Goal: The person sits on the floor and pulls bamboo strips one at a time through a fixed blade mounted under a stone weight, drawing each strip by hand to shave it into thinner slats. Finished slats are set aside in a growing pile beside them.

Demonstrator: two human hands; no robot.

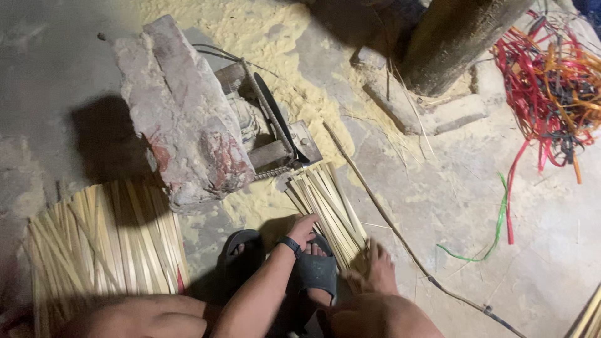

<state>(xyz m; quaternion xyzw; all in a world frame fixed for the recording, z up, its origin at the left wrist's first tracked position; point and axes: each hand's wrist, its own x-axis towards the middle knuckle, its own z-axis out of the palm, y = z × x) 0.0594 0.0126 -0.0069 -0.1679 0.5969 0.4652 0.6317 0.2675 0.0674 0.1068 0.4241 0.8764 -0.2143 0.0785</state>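
At lower left of the frame lies a stack of split bamboo strips. At lower centre, your left hand rests flat, fingers loose, on the bundle of strips. Your right hand closes round its near end. They look light, stiff and splintery, so hold them near the ends.

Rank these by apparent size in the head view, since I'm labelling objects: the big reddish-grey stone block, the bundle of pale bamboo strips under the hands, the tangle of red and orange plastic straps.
1. Reddish-grey stone block.
2 and 3. Strap tangle, cut off by the frame, and bamboo strip bundle, partly covered by the hands: too close to rank.
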